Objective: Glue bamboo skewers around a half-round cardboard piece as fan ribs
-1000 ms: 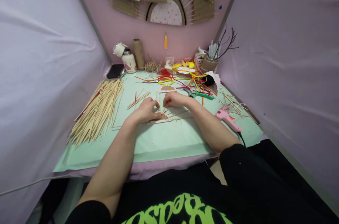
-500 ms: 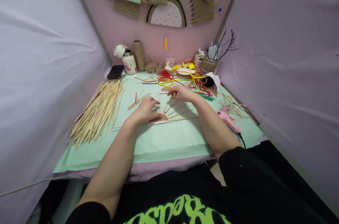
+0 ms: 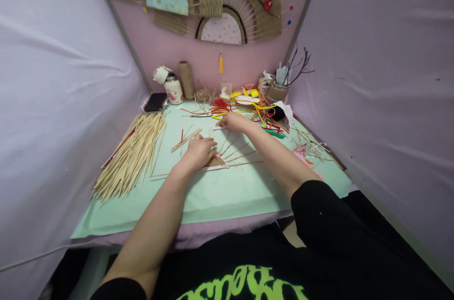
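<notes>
My left hand (image 3: 200, 151) rests over a small half-round cardboard base (image 3: 214, 163) with its fingers stretched out and apart. Thin wooden sticks (image 3: 239, 150) fan out from this base toward the right and the back. Behind it, my right hand (image 3: 234, 122) reaches across with bent fingers closed on a second small cardboard piece (image 3: 217, 125) with a pale edge; the fingertips are partly hidden. Left of my left hand lie a few loose sticks (image 3: 187, 139), one of them red.
A big pile of sticks (image 3: 129, 156) covers the table's left side. Scissors (image 3: 200, 115), colourful pipe cleaners (image 3: 264, 113), a twine ball (image 3: 203, 96) and a bottle (image 3: 173, 89) stand or lie at the back. A pink glue gun (image 3: 301, 152) is partly behind my right forearm.
My right hand has moved left from over the sticks onto the second cardboard piece. My left hand stays at the base, its fingers shifted a little. The view has tilted slightly upward.
</notes>
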A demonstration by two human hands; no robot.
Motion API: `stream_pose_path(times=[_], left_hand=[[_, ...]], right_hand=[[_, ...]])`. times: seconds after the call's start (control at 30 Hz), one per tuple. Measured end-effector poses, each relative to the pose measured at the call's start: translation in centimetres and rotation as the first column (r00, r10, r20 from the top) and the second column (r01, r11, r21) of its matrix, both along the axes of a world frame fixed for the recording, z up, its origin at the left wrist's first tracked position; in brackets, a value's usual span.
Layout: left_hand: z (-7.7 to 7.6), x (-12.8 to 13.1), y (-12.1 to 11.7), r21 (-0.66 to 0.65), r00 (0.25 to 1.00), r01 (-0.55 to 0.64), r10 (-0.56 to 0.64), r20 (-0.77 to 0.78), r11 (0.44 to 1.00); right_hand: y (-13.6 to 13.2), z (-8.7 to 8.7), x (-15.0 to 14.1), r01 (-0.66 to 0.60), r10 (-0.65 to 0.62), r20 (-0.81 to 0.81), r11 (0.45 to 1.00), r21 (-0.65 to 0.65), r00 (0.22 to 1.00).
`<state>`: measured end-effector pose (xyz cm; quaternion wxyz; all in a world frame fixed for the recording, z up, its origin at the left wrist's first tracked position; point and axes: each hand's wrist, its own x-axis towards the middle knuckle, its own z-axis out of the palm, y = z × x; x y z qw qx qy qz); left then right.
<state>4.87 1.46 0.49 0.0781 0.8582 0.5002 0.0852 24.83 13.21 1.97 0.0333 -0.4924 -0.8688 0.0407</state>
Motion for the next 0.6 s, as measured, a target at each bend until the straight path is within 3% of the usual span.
stream_pose_path(times=[0.33, 0.6], left_hand=[[0.2, 0.3, -0.3, -0.013, 0.999, 0.0, 0.0, -0.054, 1.0], [0.3, 0.7, -0.5, -0.031, 0.999, -0.002, 0.0, -0.051, 1.0]], right_hand=[[0.7, -1.2, -1.5, 0.098, -0.099, 0.011, 0.995, 0.031, 0.995], [-3.0, -0.1, 0.8, 0.122, -0.112, -0.115, 0.989, 0.087, 0.987]])
